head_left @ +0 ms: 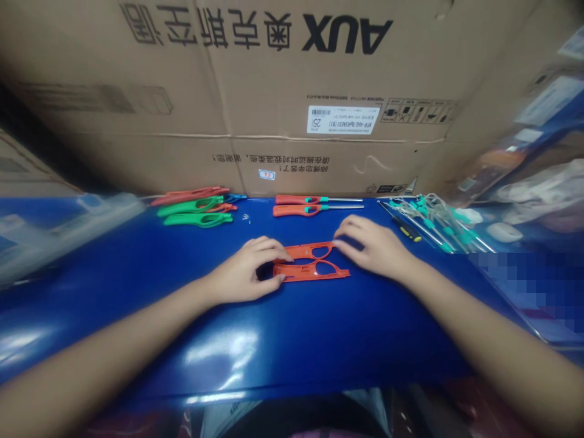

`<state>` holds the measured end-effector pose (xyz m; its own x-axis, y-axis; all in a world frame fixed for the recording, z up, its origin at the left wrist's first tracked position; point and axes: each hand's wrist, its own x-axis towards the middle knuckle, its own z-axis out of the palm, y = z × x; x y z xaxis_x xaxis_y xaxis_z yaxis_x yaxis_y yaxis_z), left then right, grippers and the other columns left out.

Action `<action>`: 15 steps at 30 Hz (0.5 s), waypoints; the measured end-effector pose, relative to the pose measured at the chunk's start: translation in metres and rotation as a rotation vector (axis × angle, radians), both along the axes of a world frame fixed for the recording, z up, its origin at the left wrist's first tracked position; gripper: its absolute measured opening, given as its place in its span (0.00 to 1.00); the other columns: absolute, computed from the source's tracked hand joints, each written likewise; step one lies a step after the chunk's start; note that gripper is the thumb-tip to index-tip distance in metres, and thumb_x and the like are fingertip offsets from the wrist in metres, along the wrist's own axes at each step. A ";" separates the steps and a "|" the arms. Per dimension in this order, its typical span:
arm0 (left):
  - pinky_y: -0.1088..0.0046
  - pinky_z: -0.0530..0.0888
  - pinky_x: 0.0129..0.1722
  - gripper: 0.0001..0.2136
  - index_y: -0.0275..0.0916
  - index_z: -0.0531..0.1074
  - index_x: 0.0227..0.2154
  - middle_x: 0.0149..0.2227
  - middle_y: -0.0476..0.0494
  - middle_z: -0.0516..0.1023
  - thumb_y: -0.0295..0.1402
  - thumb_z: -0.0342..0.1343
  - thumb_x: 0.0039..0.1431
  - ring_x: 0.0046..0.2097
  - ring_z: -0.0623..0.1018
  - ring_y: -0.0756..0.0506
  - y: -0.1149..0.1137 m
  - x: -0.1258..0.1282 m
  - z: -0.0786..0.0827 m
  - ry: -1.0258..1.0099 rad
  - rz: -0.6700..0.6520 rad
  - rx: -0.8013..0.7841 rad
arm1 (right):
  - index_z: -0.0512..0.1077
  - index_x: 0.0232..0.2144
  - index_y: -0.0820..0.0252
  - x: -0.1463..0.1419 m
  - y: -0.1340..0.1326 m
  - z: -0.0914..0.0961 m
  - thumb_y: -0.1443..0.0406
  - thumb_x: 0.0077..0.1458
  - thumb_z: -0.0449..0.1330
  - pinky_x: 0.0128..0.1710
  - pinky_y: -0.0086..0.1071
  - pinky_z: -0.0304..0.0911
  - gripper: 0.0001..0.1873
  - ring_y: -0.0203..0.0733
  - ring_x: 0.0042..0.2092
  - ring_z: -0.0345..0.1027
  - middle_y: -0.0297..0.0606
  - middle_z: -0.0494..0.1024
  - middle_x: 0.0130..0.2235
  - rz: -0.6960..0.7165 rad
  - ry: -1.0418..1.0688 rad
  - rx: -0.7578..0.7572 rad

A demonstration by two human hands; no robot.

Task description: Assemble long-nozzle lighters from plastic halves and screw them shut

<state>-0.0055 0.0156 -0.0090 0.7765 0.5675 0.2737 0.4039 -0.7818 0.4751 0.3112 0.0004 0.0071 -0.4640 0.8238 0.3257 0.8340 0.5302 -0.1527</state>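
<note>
At the left, a translucent plastic bin (112,214) is sitting on the blue table (292,340), too blurred for its contents to be told. Behind the work, a large cardboard panel (269,85) is standing with its print upside down: it is showing "AUX" beside big Chinese characters, and a white label (343,120) is carrying what looks like "KFR-46G/BpR3AES1 (B1)" and "25" (a small sticker (266,174) lower down is showing red marks too small to read).

In the middle, two orange shell halves are lying flat, one just beyond the other, between the two hands. The left hand (249,271) is curving round their left ends, its thumb and a fingertip pinching the near shell (312,274). The right hand (371,246) is half bent, thumb and forefinger meeting the right tip of the far shell (298,251); whether it is pinching cannot be told.

Farther back, green and orange shells (198,219) are lying piled at the left, two orange lighters (296,210) are resting side by side, and a screwdriver (407,230) is lying near metal rods with teal parts (447,228).
</note>
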 end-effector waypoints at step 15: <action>0.59 0.68 0.50 0.11 0.41 0.75 0.44 0.47 0.43 0.78 0.40 0.59 0.62 0.49 0.75 0.41 -0.004 0.000 0.008 0.081 0.029 0.128 | 0.77 0.33 0.60 0.141 0.044 0.003 0.65 0.52 0.61 0.33 0.39 0.64 0.06 0.52 0.36 0.74 0.48 0.79 0.33 -0.991 -0.202 -0.337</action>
<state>-0.0053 0.0118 -0.0013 0.7831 0.5543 0.2821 0.4601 -0.8215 0.3369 0.4524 0.0442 0.0099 0.4432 0.8964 0.0028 0.8961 -0.4432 0.0242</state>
